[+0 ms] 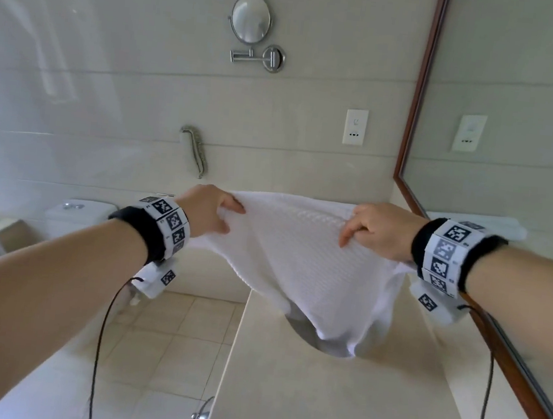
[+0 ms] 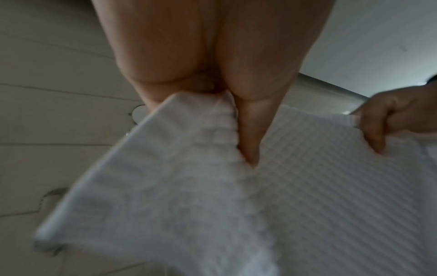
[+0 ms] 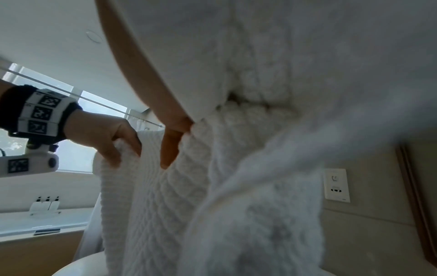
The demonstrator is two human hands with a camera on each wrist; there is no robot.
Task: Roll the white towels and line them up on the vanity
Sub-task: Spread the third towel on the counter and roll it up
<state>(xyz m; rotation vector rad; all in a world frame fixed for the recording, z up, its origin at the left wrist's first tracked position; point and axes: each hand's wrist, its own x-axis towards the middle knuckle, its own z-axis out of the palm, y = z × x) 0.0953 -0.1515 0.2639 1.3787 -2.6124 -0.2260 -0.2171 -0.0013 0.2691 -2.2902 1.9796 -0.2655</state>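
Note:
A white waffle-weave towel point(image 1: 301, 256) hangs spread in the air above the beige vanity top point(image 1: 316, 401). My left hand point(image 1: 211, 211) pinches its upper left edge, and my right hand point(image 1: 377, 230) pinches its upper right edge. The towel's lower end sags down over the sink point(image 1: 306, 335). In the left wrist view my left thumb presses into the towel point(image 2: 283, 196), with the right hand point(image 2: 387, 119) holding the far corner. The right wrist view is mostly filled by the towel point(image 3: 248, 168), and the left hand point(image 3: 106, 134) grips its other edge.
A framed wall mirror point(image 1: 515, 132) runs along the vanity's right side. Ahead are a round shaving mirror point(image 1: 250, 19), a wall socket point(image 1: 355, 127) and a hand-shower holder point(image 1: 196, 149). A toilet point(image 1: 76, 215) stands at the left over tiled floor point(image 1: 168, 351).

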